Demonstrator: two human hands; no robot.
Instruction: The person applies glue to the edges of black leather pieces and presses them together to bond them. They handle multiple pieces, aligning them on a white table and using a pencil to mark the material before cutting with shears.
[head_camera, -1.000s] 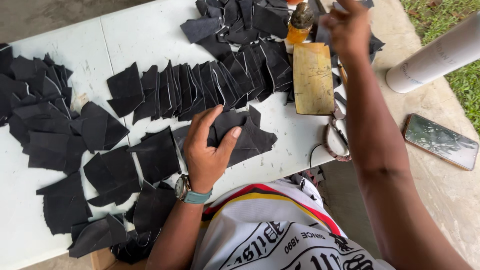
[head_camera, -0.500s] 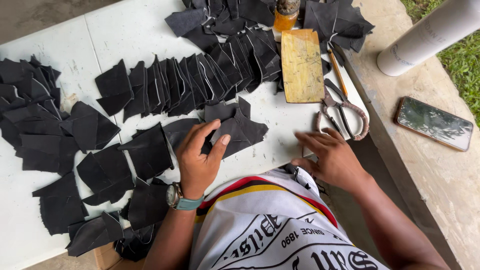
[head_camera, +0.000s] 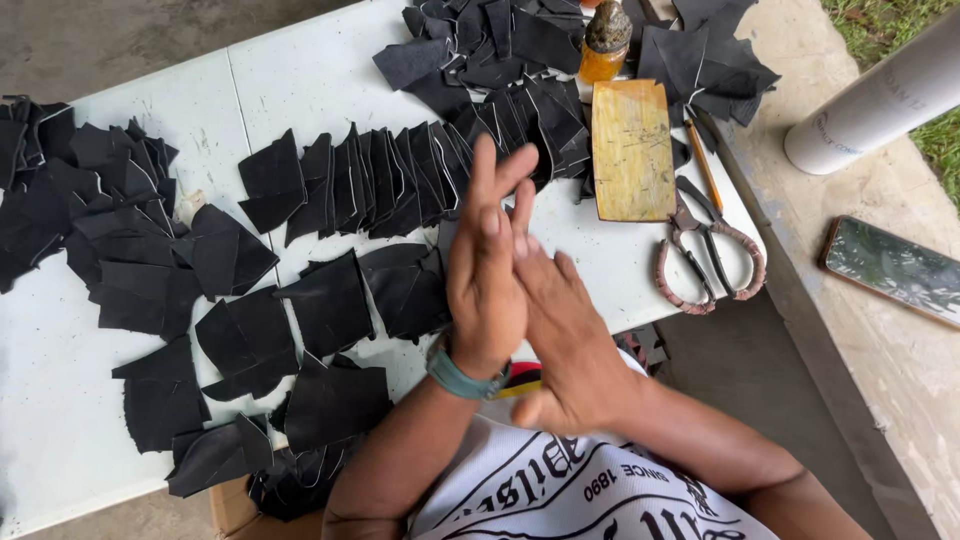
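My left hand (head_camera: 487, 262) is raised above the white table (head_camera: 320, 80), fingers straight and spread, with a teal watch on the wrist. My right hand (head_camera: 560, 330) presses against its palm side, fingers flat along it. Neither hand holds anything. Beneath and left of them lie many black cut leather pieces (head_camera: 330, 300), some fanned in an overlapping row (head_camera: 370, 185). The pile that was under my left hand is partly hidden behind both hands.
A yellow-brown block (head_camera: 632, 150) lies right of the hands, with scissors (head_camera: 705, 255) and a pencil (head_camera: 703, 165) beside it. A small amber bottle (head_camera: 605, 40) stands at the back. A white tube (head_camera: 880, 95) and a phone (head_camera: 895, 270) rest on the concrete ledge at right.
My left hand lifted off the black pile. My right hand came back from the far side of the table, past the scissors, and now meets the left hand above the table.
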